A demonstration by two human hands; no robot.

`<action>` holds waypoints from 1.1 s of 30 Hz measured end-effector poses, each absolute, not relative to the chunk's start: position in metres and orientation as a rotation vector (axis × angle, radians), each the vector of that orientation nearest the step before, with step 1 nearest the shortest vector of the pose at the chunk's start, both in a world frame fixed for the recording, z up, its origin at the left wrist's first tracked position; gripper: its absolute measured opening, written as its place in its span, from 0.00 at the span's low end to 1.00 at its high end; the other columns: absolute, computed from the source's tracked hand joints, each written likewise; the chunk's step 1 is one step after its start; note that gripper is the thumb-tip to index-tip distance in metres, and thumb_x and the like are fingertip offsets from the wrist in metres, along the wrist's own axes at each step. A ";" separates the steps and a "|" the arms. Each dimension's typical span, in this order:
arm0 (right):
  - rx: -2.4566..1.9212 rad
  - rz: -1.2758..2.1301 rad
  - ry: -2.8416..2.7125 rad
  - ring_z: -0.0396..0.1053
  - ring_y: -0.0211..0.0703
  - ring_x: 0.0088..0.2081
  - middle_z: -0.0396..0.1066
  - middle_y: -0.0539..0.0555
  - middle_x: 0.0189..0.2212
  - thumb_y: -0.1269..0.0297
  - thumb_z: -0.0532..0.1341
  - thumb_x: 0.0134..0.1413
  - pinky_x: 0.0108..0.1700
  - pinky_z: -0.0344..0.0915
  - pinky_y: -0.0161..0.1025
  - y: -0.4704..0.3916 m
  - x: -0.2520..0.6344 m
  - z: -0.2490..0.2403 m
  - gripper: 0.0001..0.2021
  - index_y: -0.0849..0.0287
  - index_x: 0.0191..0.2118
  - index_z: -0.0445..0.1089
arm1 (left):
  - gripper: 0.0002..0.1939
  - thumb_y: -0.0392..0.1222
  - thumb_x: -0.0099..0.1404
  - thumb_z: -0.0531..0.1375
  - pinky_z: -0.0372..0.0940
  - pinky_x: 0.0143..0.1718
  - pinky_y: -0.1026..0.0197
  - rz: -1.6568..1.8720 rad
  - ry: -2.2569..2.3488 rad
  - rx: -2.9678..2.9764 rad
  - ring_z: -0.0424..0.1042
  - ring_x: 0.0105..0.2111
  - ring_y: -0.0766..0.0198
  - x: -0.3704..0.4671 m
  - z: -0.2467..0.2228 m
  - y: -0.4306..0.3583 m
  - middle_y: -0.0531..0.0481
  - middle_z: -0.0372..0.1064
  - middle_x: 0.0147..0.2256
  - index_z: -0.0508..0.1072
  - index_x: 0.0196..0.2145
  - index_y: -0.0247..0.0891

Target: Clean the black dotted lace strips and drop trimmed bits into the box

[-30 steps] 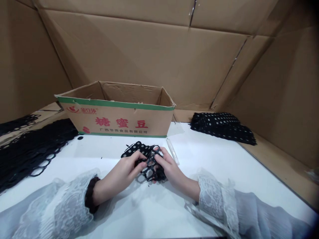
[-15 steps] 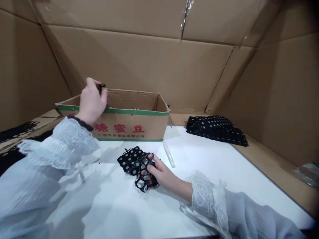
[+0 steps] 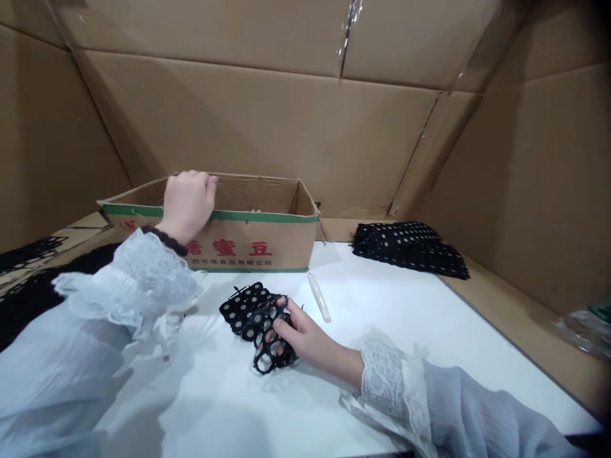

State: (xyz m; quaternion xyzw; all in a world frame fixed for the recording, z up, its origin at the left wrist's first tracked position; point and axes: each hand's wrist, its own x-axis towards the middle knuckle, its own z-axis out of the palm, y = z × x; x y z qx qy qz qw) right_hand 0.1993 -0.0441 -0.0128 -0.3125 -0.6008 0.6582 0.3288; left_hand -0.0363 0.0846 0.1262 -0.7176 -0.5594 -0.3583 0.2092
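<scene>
My left hand [image 3: 188, 202] is over the near rim of an open cardboard box [image 3: 258, 230] with a green edge and red lettering. Its fingers are bent down behind the rim and mostly hidden, so whatever they hold does not show. Near the middle of the white table, my right hand [image 3: 298, 331] grips black netting with round holes [image 3: 270, 353]. Beside those fingers, to the left, lies a black piece with pale dots [image 3: 243, 308], touching the netting.
A white pen-like tool [image 3: 319, 297] lies right of the netting. Folded black dotted fabric [image 3: 408, 247] rests at the back right. Dark netting [image 3: 52, 283] lies at the left. Clear plastic [image 3: 585, 331] sits at the far right. Cardboard walls [image 3: 238, 108] surround the table.
My left hand has moved down and slightly right, its fingers now into the box; the small dark thing seen at its fingertips is out of sight. My right hand keeps its grip on the netting.
</scene>
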 end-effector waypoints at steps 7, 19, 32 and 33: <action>-0.843 1.673 -1.607 0.66 0.35 0.29 0.67 0.50 0.29 0.65 0.49 0.58 0.28 0.62 0.31 -0.043 0.199 -0.013 0.10 0.56 0.46 0.54 | 0.14 0.48 0.65 0.48 0.59 0.35 0.62 -0.372 -1.017 -2.983 0.68 0.33 0.61 0.011 0.040 -0.003 0.47 0.69 0.33 0.67 0.39 0.38; -0.936 1.647 -1.635 0.62 0.32 0.23 0.65 0.48 0.28 0.71 0.47 0.54 0.23 0.60 0.29 -0.043 0.200 -0.016 0.11 0.54 0.44 0.52 | 0.13 0.40 0.67 0.44 0.61 0.36 0.62 -0.951 -1.492 -2.727 0.68 0.34 0.63 0.006 0.043 0.005 0.49 0.69 0.35 0.65 0.43 0.39; -0.952 1.660 -1.596 0.61 0.32 0.22 0.64 0.47 0.25 0.71 0.48 0.53 0.25 0.59 0.31 -0.041 0.197 -0.011 0.09 0.57 0.41 0.55 | 0.13 0.49 0.64 0.48 0.59 0.32 0.64 -1.292 -1.736 -3.216 0.64 0.30 0.65 0.019 0.018 0.002 0.53 0.65 0.28 0.63 0.30 0.38; -0.963 1.657 -1.567 0.61 0.31 0.22 0.64 0.47 0.24 0.71 0.48 0.53 0.25 0.60 0.31 -0.041 0.197 -0.012 0.07 0.57 0.39 0.55 | 0.13 0.49 0.64 0.49 0.58 0.31 0.65 -1.435 -1.809 -3.057 0.63 0.29 0.65 0.015 0.018 0.006 0.53 0.64 0.27 0.63 0.29 0.37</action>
